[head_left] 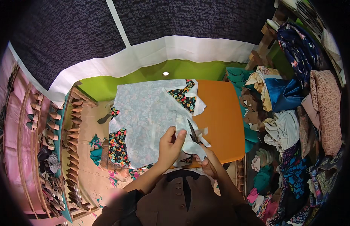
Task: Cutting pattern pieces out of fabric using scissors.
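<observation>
A pair of scissors [192,132] with dark blades points away from me, its blades apart, over the near right part of the cloth. My right hand [209,162] is closed round its handles, which are mostly hidden. Pinched in my left hand [171,145], thumb up, is the edge of a pale white fabric [145,113]. A white piece of it [194,148] hangs between the two hands, under the blades. Black floral fabric [117,147] shows below the white layer at its left edge, and again at the far right corner.
The cloth covers the left part of an orange table [222,120]. Fabric heaps [282,132] crowd the right side. On the left stands a rack of shoe-shaped forms [73,147]. Scraps [96,150] lie on the tiled floor, and a dark patterned curtain [81,41] hangs beyond.
</observation>
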Demonstrator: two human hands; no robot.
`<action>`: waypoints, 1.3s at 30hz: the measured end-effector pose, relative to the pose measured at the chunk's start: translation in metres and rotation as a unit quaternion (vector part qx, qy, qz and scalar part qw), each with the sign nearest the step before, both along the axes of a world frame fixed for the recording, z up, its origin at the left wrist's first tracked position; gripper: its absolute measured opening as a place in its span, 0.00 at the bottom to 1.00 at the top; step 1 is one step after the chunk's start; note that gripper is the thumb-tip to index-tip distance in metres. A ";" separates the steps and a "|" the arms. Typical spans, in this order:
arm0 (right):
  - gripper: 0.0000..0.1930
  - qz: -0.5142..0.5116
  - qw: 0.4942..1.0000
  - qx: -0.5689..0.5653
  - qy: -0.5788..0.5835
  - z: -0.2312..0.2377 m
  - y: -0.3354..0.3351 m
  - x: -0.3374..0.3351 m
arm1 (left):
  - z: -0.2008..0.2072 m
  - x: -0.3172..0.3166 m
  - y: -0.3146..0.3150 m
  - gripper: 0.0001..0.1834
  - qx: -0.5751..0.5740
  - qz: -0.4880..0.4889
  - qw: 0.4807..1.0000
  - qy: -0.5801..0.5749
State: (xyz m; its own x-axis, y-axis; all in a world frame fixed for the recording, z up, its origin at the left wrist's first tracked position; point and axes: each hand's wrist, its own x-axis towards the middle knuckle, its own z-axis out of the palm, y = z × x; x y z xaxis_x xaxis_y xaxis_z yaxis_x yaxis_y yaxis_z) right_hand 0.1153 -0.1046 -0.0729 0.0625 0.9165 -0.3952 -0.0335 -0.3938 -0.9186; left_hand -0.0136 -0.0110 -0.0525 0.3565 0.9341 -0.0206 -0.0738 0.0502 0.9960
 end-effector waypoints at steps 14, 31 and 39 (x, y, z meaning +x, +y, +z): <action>0.49 0.060 0.988 0.144 0.018 0.007 -0.008 -0.002 | -0.006 0.014 -0.017 0.11 0.021 0.075 0.996 -0.052; 0.47 0.051 0.989 0.136 0.024 -0.002 -0.015 0.009 | -0.012 0.034 -0.025 0.15 0.190 0.083 0.973 0.106; 0.43 0.003 0.978 0.207 0.014 0.003 -0.014 0.007 | 0.000 0.041 -0.030 0.16 0.173 0.084 0.968 0.162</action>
